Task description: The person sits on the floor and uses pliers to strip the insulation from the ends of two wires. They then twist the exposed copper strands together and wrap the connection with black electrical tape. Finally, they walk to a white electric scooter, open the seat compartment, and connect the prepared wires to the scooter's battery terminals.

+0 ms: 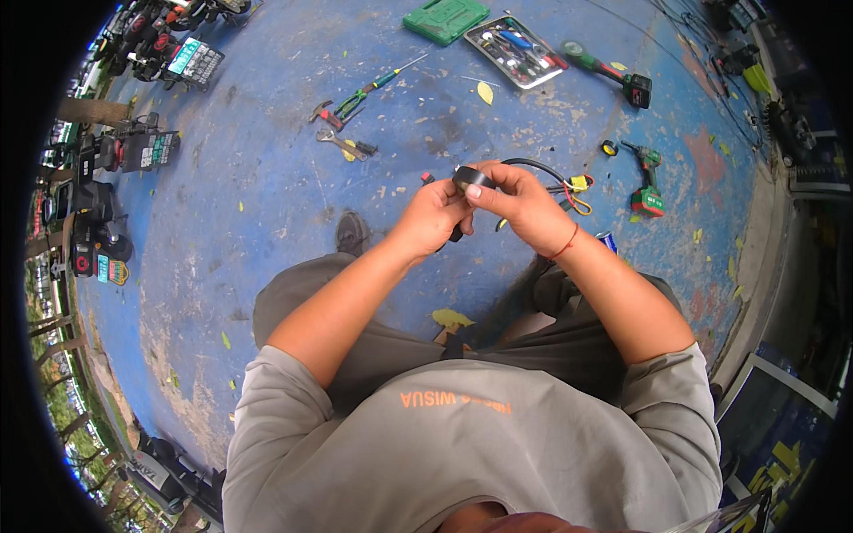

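Observation:
My right hand (pixel 523 200) grips a roll of black electrical tape (pixel 473 176) between thumb and fingers. Close against it, my left hand (pixel 440 216) has its fingers bent around a dark cable or connector, mostly hidden by the fingers. A small red connector (pixel 427 178) shows just past the left hand. Beyond my right hand a thick black cable (pixel 540 164) curves to a yellow-wrapped piece (pixel 581 183) with red and yellow wires. Whether these wires join what the left hand holds cannot be told.
A claw hammer (pixel 326 116), pliers (pixel 350 103), a screwdriver (pixel 393 76) and an adjustable wrench (pixel 340 143) lie on the blue ground. Farther off are a green case (pixel 445 20) and a tool tray (pixel 516 53). Cordless tools (pixel 648 176) and another tape roll (pixel 609 148) lie right; parked scooters (pixel 150 150) stand left.

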A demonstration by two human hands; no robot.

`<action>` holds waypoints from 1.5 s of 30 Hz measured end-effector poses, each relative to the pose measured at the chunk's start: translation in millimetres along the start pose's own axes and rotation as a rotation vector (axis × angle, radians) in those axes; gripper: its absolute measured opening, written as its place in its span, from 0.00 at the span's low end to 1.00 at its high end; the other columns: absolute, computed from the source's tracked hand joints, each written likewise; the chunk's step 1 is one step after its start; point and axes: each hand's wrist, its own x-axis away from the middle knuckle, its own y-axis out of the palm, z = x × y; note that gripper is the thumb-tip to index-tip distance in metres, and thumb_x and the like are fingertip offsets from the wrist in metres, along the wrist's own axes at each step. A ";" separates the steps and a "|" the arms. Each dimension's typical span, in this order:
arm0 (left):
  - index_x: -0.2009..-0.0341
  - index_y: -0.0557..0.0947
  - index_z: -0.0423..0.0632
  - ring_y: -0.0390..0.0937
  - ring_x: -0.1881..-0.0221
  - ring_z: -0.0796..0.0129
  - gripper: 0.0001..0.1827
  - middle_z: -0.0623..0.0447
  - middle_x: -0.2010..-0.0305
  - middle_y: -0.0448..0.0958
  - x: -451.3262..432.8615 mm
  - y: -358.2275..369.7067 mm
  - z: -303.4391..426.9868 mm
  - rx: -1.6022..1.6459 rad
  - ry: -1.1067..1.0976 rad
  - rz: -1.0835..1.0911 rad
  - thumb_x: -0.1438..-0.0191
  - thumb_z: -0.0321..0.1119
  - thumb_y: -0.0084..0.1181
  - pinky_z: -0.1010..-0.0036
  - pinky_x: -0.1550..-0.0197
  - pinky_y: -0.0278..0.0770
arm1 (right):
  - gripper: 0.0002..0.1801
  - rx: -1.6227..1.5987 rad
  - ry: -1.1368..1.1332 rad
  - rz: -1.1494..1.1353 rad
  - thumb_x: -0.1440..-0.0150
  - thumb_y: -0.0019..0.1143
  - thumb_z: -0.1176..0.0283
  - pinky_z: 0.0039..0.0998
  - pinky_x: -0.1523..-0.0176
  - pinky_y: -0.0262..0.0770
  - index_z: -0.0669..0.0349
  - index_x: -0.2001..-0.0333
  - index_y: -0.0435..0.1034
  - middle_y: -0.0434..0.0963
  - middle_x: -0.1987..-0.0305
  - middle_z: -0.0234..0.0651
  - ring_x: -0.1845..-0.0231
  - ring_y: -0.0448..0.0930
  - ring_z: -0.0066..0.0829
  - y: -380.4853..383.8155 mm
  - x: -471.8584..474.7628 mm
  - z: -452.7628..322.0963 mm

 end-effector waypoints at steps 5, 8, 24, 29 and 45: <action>0.54 0.81 0.42 0.76 0.67 0.73 0.10 0.55 0.68 0.78 0.6 -0.6 11.2 0.088 0.011 -0.059 0.29 0.36 0.53 0.74 0.59 0.76 | 0.20 0.684 -0.242 0.093 0.39 0.72 0.57 0.37 0.54 0.81 0.65 0.67 0.76 0.77 0.44 0.42 0.46 0.81 0.30 -37.6 -0.7 -18.5; 0.56 0.81 0.43 0.77 0.67 0.73 0.11 0.56 0.70 0.78 2.5 -0.2 15.1 0.155 0.027 -0.067 0.28 0.36 0.51 0.73 0.59 0.76 | 0.18 0.934 -0.336 0.162 0.43 0.74 0.58 0.39 0.54 0.82 0.61 0.65 0.77 0.76 0.46 0.45 0.51 0.83 0.42 -30.1 5.9 -29.8; 0.53 0.85 0.37 0.74 0.67 0.73 0.17 0.55 0.70 0.80 -0.3 -0.4 -1.0 0.129 0.003 -0.007 0.30 0.40 0.58 0.73 0.60 0.73 | 0.21 0.374 -0.364 0.252 0.38 0.62 0.78 0.35 0.48 0.80 0.64 0.46 0.62 0.78 0.58 0.41 0.55 0.83 0.32 0.7 -0.5 37.1; 0.47 0.86 0.39 0.73 0.69 0.77 0.15 0.57 0.68 0.80 -2.5 2.6 -1.6 0.037 -0.008 0.133 0.30 0.36 0.57 0.76 0.64 0.71 | 0.27 0.238 -0.417 0.265 0.40 0.68 0.76 0.32 0.41 0.77 0.63 0.40 0.64 0.80 0.49 0.38 0.48 0.80 0.27 25.0 2.7 40.2; 0.60 0.80 0.40 0.70 0.73 0.76 0.13 0.58 0.76 0.72 10.6 -2.3 24.5 0.095 0.085 -0.012 0.27 0.36 0.51 0.75 0.65 0.72 | 0.13 1.133 -0.542 0.199 0.43 0.73 0.70 0.34 0.56 0.79 0.64 0.61 0.76 0.74 0.48 0.42 0.58 0.82 0.37 -24.5 3.7 -25.1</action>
